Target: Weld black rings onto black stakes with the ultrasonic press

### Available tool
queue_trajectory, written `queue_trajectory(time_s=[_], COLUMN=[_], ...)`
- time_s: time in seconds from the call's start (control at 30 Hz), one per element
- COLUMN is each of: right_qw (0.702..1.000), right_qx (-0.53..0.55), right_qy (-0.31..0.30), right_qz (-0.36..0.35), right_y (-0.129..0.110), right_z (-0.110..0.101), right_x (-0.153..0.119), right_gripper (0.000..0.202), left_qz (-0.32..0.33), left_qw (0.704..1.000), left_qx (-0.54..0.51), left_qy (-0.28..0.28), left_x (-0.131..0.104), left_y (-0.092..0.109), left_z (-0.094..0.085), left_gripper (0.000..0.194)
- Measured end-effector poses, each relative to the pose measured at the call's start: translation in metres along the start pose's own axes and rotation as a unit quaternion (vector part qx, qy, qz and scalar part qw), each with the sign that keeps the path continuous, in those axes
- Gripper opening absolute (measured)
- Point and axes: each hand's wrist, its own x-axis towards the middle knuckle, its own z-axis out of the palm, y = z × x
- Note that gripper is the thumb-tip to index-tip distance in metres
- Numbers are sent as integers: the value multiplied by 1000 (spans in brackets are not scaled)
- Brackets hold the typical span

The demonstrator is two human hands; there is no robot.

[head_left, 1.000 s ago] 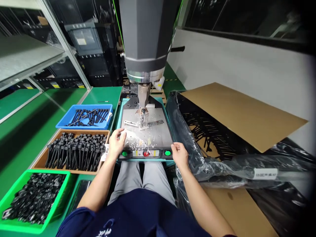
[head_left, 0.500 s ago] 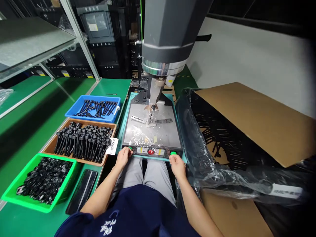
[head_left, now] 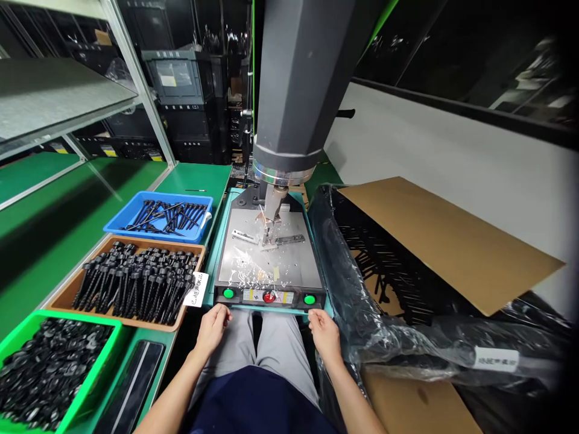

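My left hand (head_left: 214,328) hovers just below the left green button (head_left: 228,293) of a press machine, its fingers curled in. Apart from the right green button (head_left: 309,299), my right hand (head_left: 324,334) is also closed, with nothing visible in it. A red button (head_left: 269,297) lies between the green ones. Above the metal base plate (head_left: 253,265), the machine's horn (head_left: 274,202) is down at a small clear fixture (head_left: 270,232). What sits inside the fixture is too small to make out. Two slotted metal bars (head_left: 291,239) flank it, and clear shavings litter the plate.
On the left bench stand a blue tray (head_left: 113,224) of black stems, a brown tray (head_left: 63,301) of black capped stems, and a green bin (head_left: 85,395) of small black parts. At right, a plastic-lined box (head_left: 362,301) holds black stems and cardboard (head_left: 447,235).
Both hands have come off the green buttons, back toward my body. The machine head and horn have lowered toward the fixture. My view has shifted slightly.
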Motion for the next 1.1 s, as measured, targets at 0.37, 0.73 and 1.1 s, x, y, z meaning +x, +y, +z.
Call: queue_trajectory(time_s=[0.37,0.73,1.1], right_qw=[997,995,969], right_qx=[-8,-32,100], right_qy=[30,-83,-224], right_qz=[-64,-55,21], right_y=[-38,-74,-61], right_z=[9,34,19], right_x=[25,61,31], right_gripper=[44,78,50], left_qz=[-38,-94,-134], left_qw=[996,989,961], left_qx=[44,0,-239], left_qy=[74,116,46], left_x=[9,14,10], left_y=[-24,-41,-50], left_z=[3,20,22], left_gripper=[36,29,47])
